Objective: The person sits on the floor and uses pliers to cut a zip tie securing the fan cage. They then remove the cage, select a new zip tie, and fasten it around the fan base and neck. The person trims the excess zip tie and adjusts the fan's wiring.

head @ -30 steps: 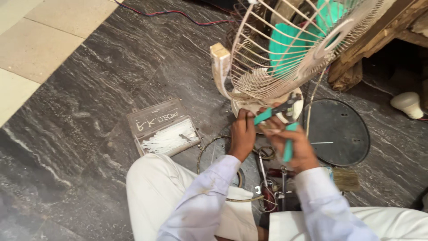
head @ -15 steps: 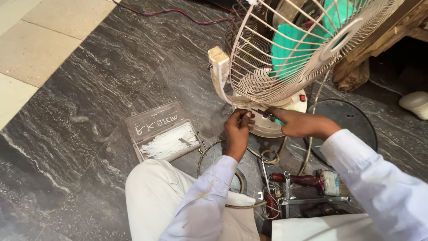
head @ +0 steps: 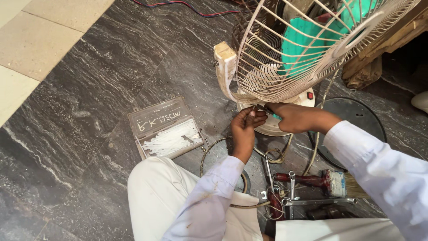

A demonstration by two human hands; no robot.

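A table fan lies tilted on the dark marble floor, its cream wire guard (head: 285, 53) enclosing teal blades (head: 307, 35). My left hand (head: 246, 126) pinches at the guard's lower rim, just in front of the fan's round cream base (head: 272, 127). My right hand (head: 290, 117) reaches in from the right and meets it at the same spot, fingers closed on a small teal-handled tool. What the left fingertips pinch is too small to make out.
An open clear plastic box of white cable ties (head: 166, 129) sits left of my knee. A paintbrush (head: 330, 182), wrenches (head: 312, 201) and a screwdriver lie by my legs. A black round plate (head: 356, 120) lies at right, a wooden block (head: 365, 71) beyond, and red and blue wires (head: 178, 5) at the top.
My right hand has moved up from near my lap to the guard's lower rim beside the left hand. The view has tilted slightly, showing more tools on the floor.
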